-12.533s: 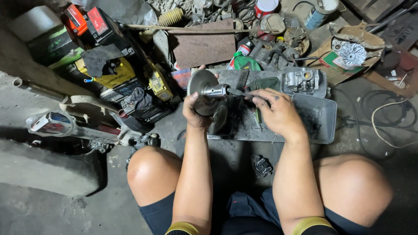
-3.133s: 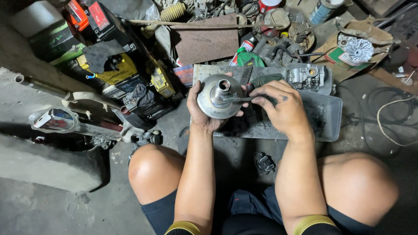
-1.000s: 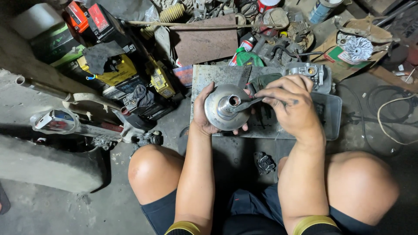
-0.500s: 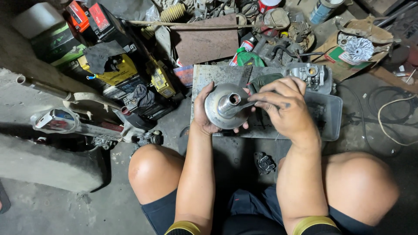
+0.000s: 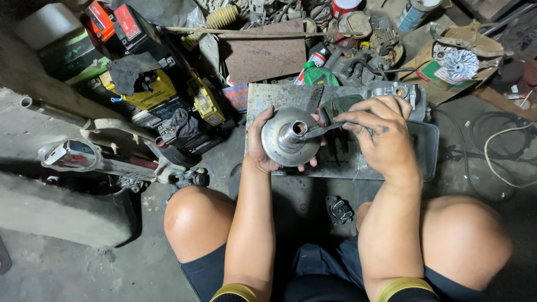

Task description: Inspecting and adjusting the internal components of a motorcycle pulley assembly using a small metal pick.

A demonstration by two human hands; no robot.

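Pulley disc: a round grey metal disc (image 5: pixel 289 137) with a raised hollow hub at its centre, held face-up over the near left part of the tray, between the knees and the clutter beyond.
Knees: both bare, near the bottom of the view, left (image 5: pixel 197 215) and right (image 5: pixel 467 240), either side of a dark floor.
Small part on floor: a crumpled dark piece (image 5: pixel 338 208) lies between the knees, just near of the tray.
Left hand: the left hand (image 5: pixel 262 148) cups the disc from below and from the left, fingers wrapped on its rim, clamped firmly.
Right hand: the right hand (image 5: pixel 380 137) is closed on the handle end of a slim dark tool (image 5: pixel 319 130), whose tip reaches into the hub bore.
Tray: a flat grey metal tray (image 5: pixel 391 168) lies under both hands, oily, with dark bits on it.
Step in hand: by the look of it, working inside the hub bore with the tool tip while the disc is steadied.
Next move calls for: a steady left grip and small, controlled pressure at the tip, so it does not slip off the hub.
Far left: stacked batteries, one yellow (image 5: pixel 146 92).
Far right: a spray can (image 5: pixel 413 12) and a finned metal part (image 5: pixel 460 64) on cardboard.
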